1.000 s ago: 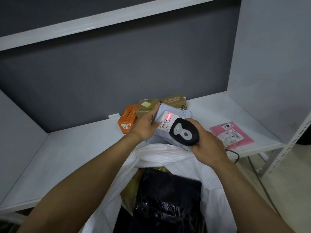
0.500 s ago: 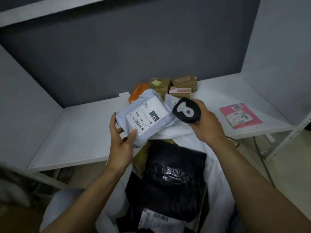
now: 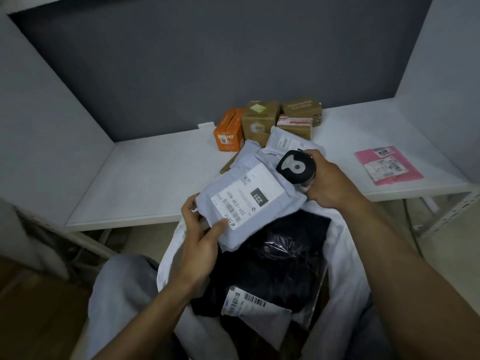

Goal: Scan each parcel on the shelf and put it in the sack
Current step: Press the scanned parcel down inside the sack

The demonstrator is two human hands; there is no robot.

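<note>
Brought grey parcel (image 3: 249,201) down over sack (image 3: 345,268) now, pinching near corner in left hand (image 3: 200,237), clutching scanner (image 3: 296,166) in right hand (image 3: 330,183)

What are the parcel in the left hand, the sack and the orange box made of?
Parcel: soft matte grey plastic film, probably; it wrinkles, paper label stuck on. Sack: thin white plastic, perhaps woven; limp folds. Orange box: printed cardboard, by its flap seam.

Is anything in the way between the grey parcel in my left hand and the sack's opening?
Nothing visible. The grey parcel in the left hand is over the open sack; the black parcel lies inside, below. The right hand holds the scanner beside it.
</note>
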